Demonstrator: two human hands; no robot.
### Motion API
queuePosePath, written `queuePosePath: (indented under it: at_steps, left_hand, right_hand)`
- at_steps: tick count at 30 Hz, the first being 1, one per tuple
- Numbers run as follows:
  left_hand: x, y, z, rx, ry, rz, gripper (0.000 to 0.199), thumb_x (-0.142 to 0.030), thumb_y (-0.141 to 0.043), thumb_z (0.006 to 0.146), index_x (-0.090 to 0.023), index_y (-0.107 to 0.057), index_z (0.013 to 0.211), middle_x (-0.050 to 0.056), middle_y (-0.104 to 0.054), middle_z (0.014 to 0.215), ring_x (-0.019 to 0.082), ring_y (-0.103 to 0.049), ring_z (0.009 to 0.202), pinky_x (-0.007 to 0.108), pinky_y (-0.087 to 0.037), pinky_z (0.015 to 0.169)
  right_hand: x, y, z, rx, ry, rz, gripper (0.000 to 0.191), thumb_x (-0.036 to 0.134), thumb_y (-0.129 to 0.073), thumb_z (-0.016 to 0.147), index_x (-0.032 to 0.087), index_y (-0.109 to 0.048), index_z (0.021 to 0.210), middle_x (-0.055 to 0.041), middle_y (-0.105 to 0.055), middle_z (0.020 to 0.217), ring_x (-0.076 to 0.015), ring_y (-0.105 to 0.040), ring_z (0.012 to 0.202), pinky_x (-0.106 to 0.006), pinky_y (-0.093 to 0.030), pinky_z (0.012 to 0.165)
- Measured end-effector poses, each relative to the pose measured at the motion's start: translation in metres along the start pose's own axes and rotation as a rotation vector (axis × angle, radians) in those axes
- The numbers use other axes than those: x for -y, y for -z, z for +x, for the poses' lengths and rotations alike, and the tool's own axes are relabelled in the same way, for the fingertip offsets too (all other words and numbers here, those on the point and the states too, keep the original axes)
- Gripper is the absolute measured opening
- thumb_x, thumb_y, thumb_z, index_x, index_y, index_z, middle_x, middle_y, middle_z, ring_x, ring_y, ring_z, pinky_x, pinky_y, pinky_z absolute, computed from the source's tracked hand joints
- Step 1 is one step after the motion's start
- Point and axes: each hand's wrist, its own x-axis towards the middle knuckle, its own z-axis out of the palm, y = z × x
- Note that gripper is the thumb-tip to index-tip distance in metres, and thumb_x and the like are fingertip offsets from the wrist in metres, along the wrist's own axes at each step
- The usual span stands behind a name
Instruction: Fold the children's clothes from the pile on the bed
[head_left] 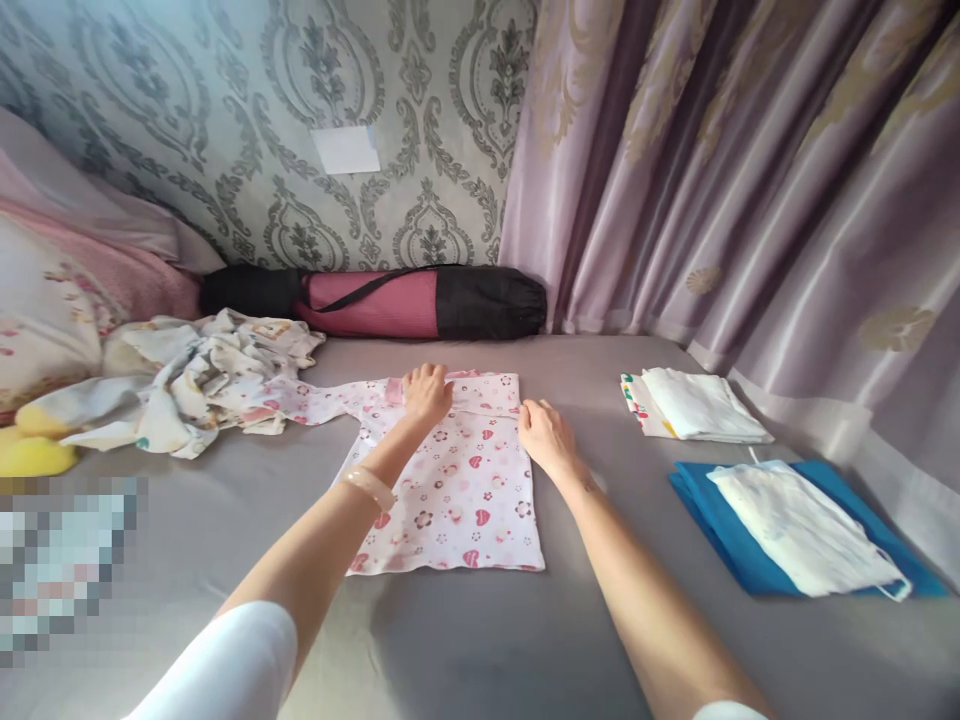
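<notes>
A child's long-sleeved shirt (450, 500), white with pink hearts and flowers, lies spread on the grey bed sheet. Its left sleeve (322, 402) stretches out to the left, while the right sleeve is folded across the upper chest. My left hand (429, 393) rests palm down on the shirt beside the pink collar, pressing the cloth with its fingers a little apart. At the shirt's right edge, just below the shoulder, my right hand (550, 433) has its fingers curled on the folded cloth; the fingertips are partly hidden.
Crumpled light clothes (202, 380) lie to the left, touching the sleeve's end. A pink and black rolled bag (375, 300) lies along the wall. On the right are folded white cloths (697, 405) and a white garment (802, 525) on blue fabric (705, 520), beside the curtain (637, 180).
</notes>
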Motion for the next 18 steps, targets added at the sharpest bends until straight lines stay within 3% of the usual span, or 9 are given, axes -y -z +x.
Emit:
queuePosePath:
  at_steps: [4,7,10,14,18]
  left_hand:
    - [0.042,0.001,-0.017,0.084,0.019,0.088,0.040,-0.034,-0.040,0.093,-0.018,-0.056,0.125,0.014,-0.058,0.128,0.029,-0.048,0.122,0.043,-0.028,0.108]
    - [0.049,-0.012,-0.026,0.065,-0.011,0.056,0.047,-0.032,-0.029,0.097,-0.013,-0.051,0.133,0.016,-0.050,0.142,0.029,-0.039,0.135,0.045,-0.019,0.115]
    - [0.048,-0.025,-0.030,0.056,0.015,0.023,0.055,-0.032,-0.021,0.098,-0.010,-0.043,0.143,0.015,-0.039,0.153,0.030,-0.028,0.144,0.048,-0.015,0.118]
    - [0.047,-0.029,-0.030,0.077,0.063,0.000,0.059,-0.035,-0.022,0.097,-0.010,-0.039,0.147,0.014,-0.035,0.156,0.032,-0.024,0.146,0.048,-0.016,0.119]
    - [0.046,-0.024,-0.031,0.090,0.106,-0.023,0.062,-0.034,-0.023,0.096,-0.004,-0.036,0.148,0.017,-0.031,0.157,0.032,-0.023,0.146,0.047,-0.016,0.119]
  right_hand:
    - [0.030,-0.007,0.018,-0.040,0.203,-0.050,0.043,0.025,-0.026,0.100,0.015,-0.058,0.128,-0.0136,-0.061,0.129,-0.0212,-0.052,0.121,-0.029,-0.035,0.101]
    - [0.069,-0.027,0.033,0.056,0.338,-0.069,0.052,0.030,-0.026,0.100,0.005,-0.044,0.143,-0.0167,-0.040,0.152,-0.0241,-0.030,0.142,-0.036,-0.018,0.116]
    - [0.098,-0.050,0.041,0.151,0.322,-0.056,0.063,0.039,-0.020,0.101,0.000,-0.028,0.151,-0.0177,-0.021,0.160,-0.0253,-0.015,0.148,-0.039,-0.008,0.119]
    - [0.104,-0.064,0.040,0.169,0.258,-0.050,0.066,0.042,-0.016,0.101,0.002,-0.019,0.154,-0.0146,-0.011,0.162,-0.0243,-0.008,0.150,-0.042,-0.003,0.119]
    - [0.088,-0.060,0.039,0.153,0.169,-0.069,0.069,0.044,-0.016,0.100,0.000,-0.017,0.154,-0.0157,-0.009,0.162,-0.0263,-0.005,0.150,-0.045,-0.001,0.119]
